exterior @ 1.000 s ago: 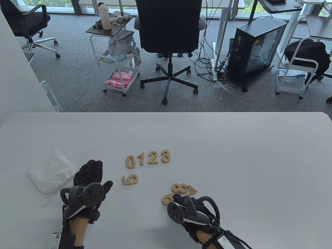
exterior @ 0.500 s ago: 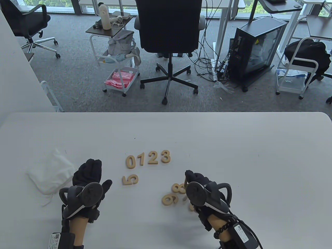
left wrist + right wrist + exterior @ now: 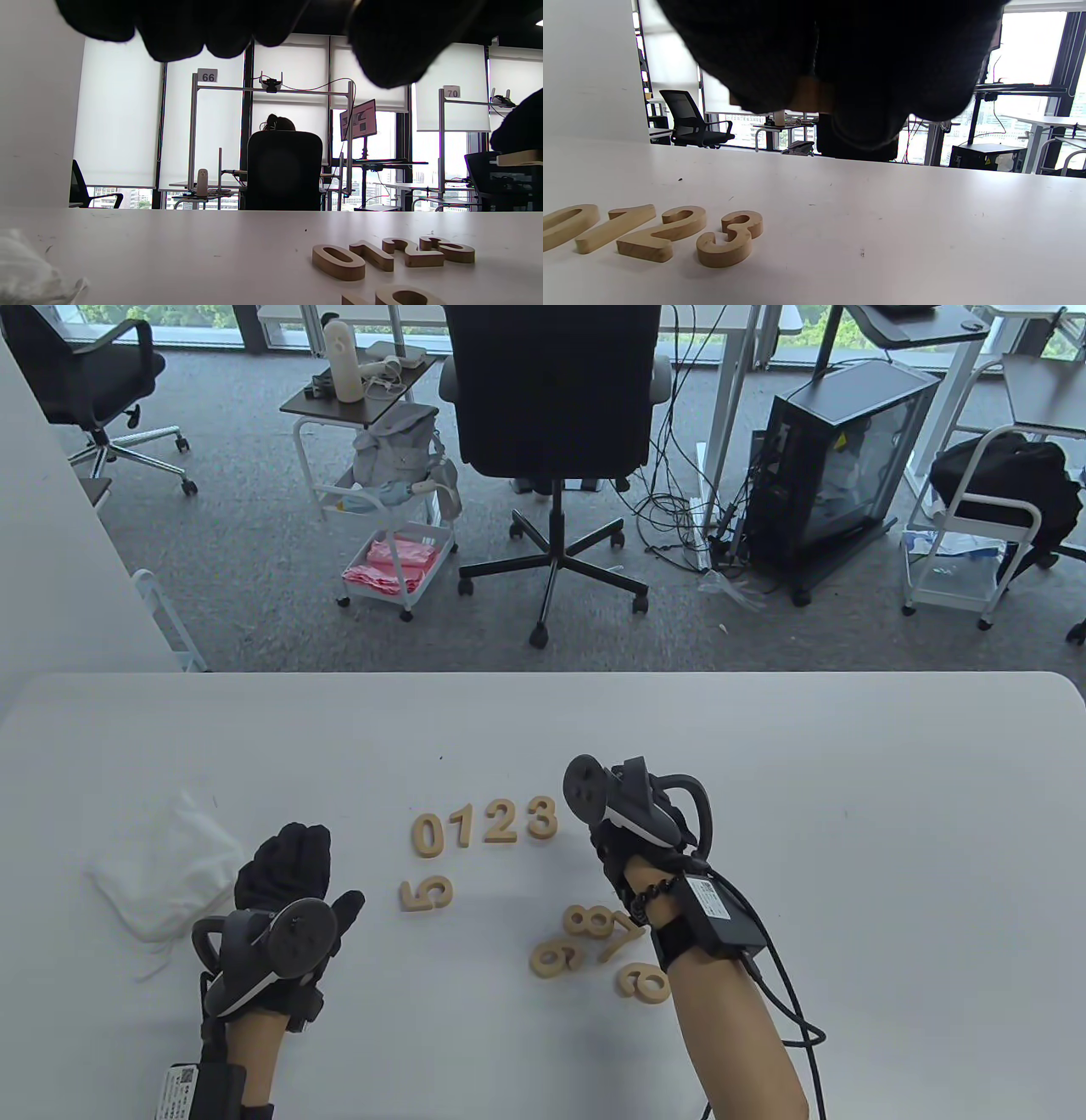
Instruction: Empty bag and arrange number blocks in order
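Observation:
Wooden number blocks 0, 1, 2 and 3 lie in a row mid-table. They also show in the right wrist view, the 3 nearest. My right hand hovers just right of the 3 and pinches a wooden block whose number I cannot read. Loose blocks 5, 8, 7, 9 and 6 lie nearer me. The white bag lies flat at the left. My left hand rests open beside it, holding nothing.
The white table has its far edge above the row. A black office chair stands on the floor beyond that edge. My right forearm and its cable pass beside the 6 and 7.
My right hand has moved from the loose blocks near the front up to the right end of the row, carrying a block. The 7 and 6 are uncovered. The left hand barely moved.

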The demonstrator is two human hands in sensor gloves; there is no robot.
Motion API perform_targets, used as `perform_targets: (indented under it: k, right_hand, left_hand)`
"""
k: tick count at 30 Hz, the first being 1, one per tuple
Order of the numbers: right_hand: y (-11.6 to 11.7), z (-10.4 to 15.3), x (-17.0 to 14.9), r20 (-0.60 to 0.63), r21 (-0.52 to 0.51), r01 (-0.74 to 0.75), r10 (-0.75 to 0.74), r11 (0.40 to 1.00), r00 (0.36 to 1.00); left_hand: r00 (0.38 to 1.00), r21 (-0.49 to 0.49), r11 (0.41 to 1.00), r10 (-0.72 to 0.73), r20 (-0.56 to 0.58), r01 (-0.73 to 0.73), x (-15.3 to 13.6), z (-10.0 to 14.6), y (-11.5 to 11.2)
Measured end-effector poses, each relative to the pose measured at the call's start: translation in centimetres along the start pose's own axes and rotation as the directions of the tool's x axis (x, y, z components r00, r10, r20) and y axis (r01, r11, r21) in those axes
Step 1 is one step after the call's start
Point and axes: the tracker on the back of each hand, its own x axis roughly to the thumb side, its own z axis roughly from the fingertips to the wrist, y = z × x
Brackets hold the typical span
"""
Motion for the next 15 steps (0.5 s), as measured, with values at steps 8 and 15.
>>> perform_targets:
  k: [8,15]
  right_hand:
    - [4.6,-4.0,0.7,-0.073,0.112,-0.057,0.065,0.992,0.995]
    - [6.9,-5.4,0.7,-0.107,0.17,-0.079,0.098,0.982,0.989]
  left_hand:
    - [1.0,-0.003,1.0,0.002,-0.004,-0.002,0.0,0.0,0.0]
    - [1.0,-0.003,1.0,0.002,-0.004,-0.002,0.0,0.0,0.1]
